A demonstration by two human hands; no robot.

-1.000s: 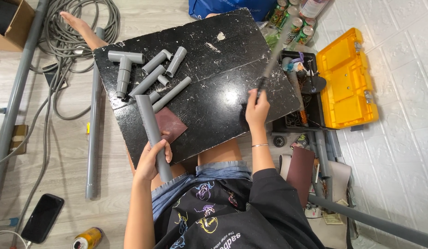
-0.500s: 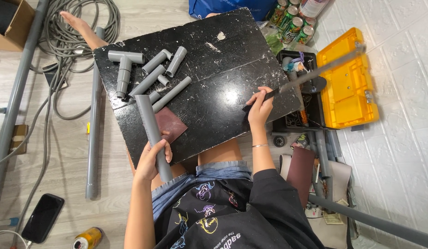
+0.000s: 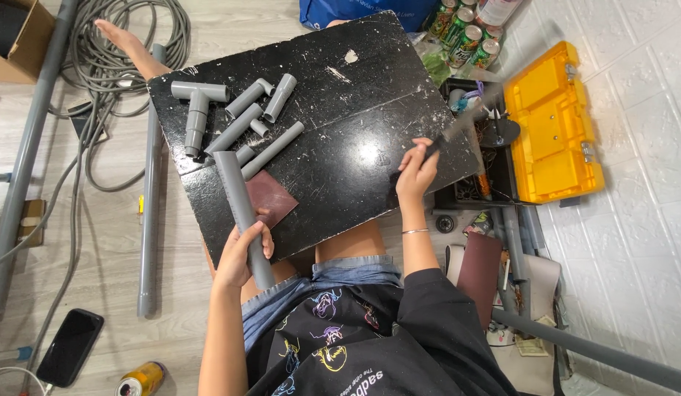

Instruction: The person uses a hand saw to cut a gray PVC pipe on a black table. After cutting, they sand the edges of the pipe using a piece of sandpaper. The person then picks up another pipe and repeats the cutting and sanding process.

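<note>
Item: grey pipe [image 3: 241, 213], long, lying at a slant on the black board [image 3: 370, 81], its near end over the board's near edge.
Left hand [image 3: 241, 253]: wrapped around the pipe's near end, fingers closed over it, pinning it to the board.
Right hand [image 3: 416, 170]: closed around the handle of a thin tool [image 3: 458, 128], blurred, its tip over the open yellow toolbox [image 3: 553, 132]; the tool's kind cannot be told.
Adjacent: brown sandpaper sheet [image 3: 271, 198] just beside the pipe; short grey pipe pieces [image 3: 256, 128] and a T-fitting [image 3: 197, 103] at the board's far left corner.
Handling note: the pipe looks smooth and apt to roll, so the left-hand grip seems best kept firm and low, pressing the pipe flat on the board. The tool is judged to want a steady wrist and a path clear of the loose pieces. The overhanging end could tip if the grip slackens.
</note>
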